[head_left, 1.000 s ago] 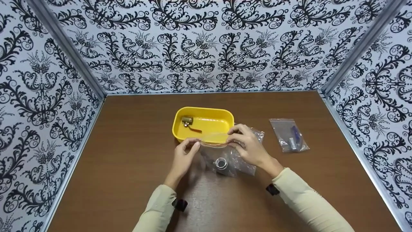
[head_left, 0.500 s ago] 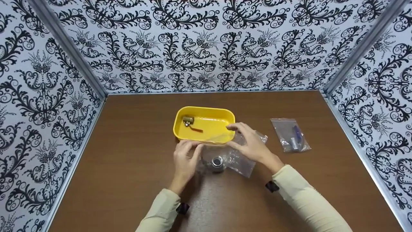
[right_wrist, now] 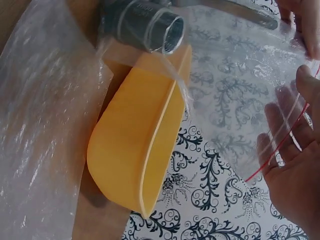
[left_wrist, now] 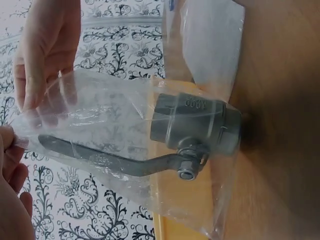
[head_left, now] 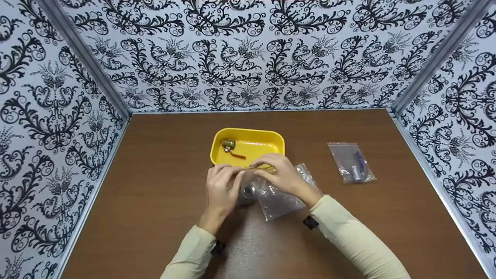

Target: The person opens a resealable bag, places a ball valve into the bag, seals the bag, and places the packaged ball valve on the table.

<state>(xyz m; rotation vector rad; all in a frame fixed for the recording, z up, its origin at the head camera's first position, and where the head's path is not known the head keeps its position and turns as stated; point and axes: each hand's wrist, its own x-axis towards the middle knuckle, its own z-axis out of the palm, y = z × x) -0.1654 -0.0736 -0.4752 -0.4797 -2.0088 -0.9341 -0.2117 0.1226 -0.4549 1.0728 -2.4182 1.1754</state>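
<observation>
A steel ball valve (left_wrist: 197, 122) with a long lever sits at the bottom of a clear zip bag (left_wrist: 112, 110). My left hand (head_left: 221, 190) pinches the bag's top edge at one corner. Along the same edge my right hand (head_left: 281, 174) holds the plastic between thumb and fingers, close to the left fingertips in the head view. A red zip line runs past the right fingers (right_wrist: 280, 150) in the right wrist view. From above, the valve (head_left: 248, 190) shows end-on through the film, in front of the yellow tray (head_left: 252, 135).
In the tray lies another ball valve (head_left: 228, 144) with an orange-red lever. A second clear bag (head_left: 285, 203) lies flat under the right forearm. Farther right rests a zip bag (head_left: 350, 162) holding a purple item and a metal cylinder. Patterned walls enclose the table.
My right hand loosened, spread its fingers, then moved left along the bag's edge to near my left hand. The valve in the bag shifted slightly left.
</observation>
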